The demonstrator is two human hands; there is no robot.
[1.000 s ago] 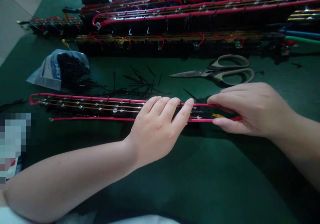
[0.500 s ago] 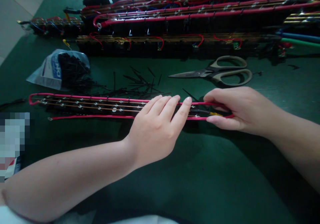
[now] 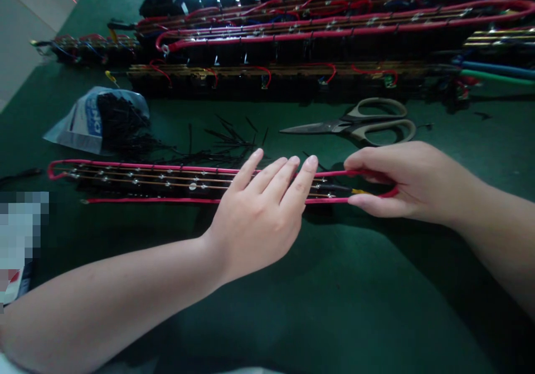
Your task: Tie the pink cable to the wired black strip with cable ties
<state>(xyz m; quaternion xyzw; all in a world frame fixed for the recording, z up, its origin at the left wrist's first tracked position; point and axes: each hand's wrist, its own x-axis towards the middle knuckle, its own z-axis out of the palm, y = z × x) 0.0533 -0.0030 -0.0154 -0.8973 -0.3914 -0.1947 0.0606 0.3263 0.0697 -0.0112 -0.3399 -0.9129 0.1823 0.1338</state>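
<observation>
A long black socket strip (image 3: 144,187) with copper-coloured rails lies across the table in front of me. A thick red wire (image 3: 125,166) runs along its far edge, bends round at the right end and comes back along the near edge. My left hand (image 3: 263,207) lies flat over the strip's right half, fingers stretched out and apart, covering part of rails and wire. At the right end, my right hand (image 3: 388,179) grips the bend of the red wire, thumb on the near run and forefinger on the far run. A short yellow-tipped black lead (image 3: 355,191) shows between them.
Scissors (image 3: 355,123) lie beyond my right hand. Loose black cable ties (image 3: 228,134) are scattered beside an opened plastic bag (image 3: 79,120) of them. Several more wired strips (image 3: 267,78) stretch across the back of the green table (image 3: 334,296).
My left hand's little finger has lifted away and the fingers have spread wider. The right hand keeps its grip on the red wire's bend. The whole view has shifted slightly.
</observation>
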